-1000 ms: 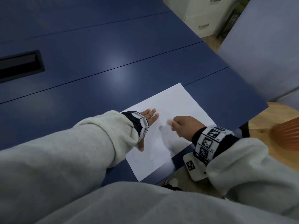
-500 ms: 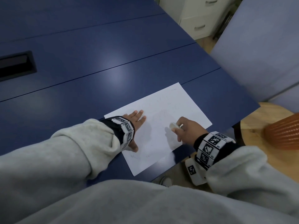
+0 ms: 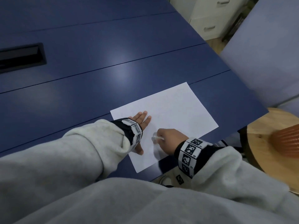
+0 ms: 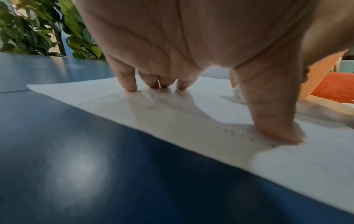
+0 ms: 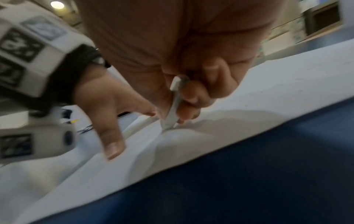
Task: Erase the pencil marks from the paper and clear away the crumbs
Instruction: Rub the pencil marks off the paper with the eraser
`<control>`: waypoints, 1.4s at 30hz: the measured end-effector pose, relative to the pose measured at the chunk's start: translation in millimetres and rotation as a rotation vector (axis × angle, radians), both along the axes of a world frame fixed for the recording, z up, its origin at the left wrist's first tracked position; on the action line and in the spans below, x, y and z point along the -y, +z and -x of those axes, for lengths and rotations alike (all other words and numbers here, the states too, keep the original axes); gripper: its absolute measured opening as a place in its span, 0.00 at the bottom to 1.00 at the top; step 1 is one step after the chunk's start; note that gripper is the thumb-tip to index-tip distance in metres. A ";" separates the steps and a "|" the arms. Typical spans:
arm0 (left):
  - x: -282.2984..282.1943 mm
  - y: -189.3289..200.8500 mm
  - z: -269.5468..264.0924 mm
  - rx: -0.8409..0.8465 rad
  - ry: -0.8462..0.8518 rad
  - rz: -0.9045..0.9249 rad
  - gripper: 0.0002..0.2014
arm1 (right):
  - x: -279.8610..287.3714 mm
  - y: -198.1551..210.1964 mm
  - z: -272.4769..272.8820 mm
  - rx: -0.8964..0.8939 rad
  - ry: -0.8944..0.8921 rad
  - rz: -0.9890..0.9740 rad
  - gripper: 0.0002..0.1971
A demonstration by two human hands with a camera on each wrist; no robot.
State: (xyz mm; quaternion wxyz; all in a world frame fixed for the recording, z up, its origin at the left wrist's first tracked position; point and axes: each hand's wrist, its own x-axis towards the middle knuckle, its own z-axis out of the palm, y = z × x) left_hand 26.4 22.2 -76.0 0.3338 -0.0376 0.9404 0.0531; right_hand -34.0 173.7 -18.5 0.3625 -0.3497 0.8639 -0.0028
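Two hands on paper (image 3: 174, 109) | left hand (image 3: 140, 123) flat, fingers spread | right hand (image 3: 169, 141) fingers pinch eraser (image 5: 173, 104) | blue table (image 3: 97, 46)

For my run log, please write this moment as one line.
left hand: flat on paper | right hand: pinches eraser, tip on paper | table: blue

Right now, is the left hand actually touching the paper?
Touching. In the left wrist view the left hand has its fingertips and thumb planted on the paper, with no gap showing under them.
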 end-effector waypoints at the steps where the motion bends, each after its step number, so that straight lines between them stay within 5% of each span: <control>1: 1.3 -1.1 0.1 -0.007 -0.003 -0.004 0.68 | 1.7 2.5 -4.1 0.007 0.070 -0.036 0.14; 4: 3.5 -7.3 0.0 -0.018 -0.003 -0.008 0.69 | 6.8 9.0 -3.4 0.024 0.151 -0.083 0.15; 9: 2.9 -13.9 0.3 -0.044 -0.002 0.006 0.69 | 14.4 7.3 8.2 -0.093 0.017 -0.026 0.11; 14: 6.1 -17.3 -2.2 -0.067 -0.008 -0.006 0.70 | 11.2 1.3 -14.2 -0.024 0.164 -0.069 0.13; 25: 2.3 -12.4 -2.6 -0.060 0.000 -0.009 0.68 | 10.8 3.9 -11.6 0.006 0.180 -0.117 0.14; 30: 1.3 -6.0 -1.4 -0.040 -0.004 -0.001 0.67 | 17.9 15.9 14.2 -0.063 0.032 -0.074 0.08; 36: 1.8 -0.8 -2.0 -0.017 -0.008 0.007 0.67 | 12.9 9.1 -9.7 0.031 0.259 -0.169 0.07; 42: 0.1 2.2 -0.9 -0.002 -0.011 0.025 0.67 | 5.9 7.6 17.0 -0.037 0.022 -0.059 0.11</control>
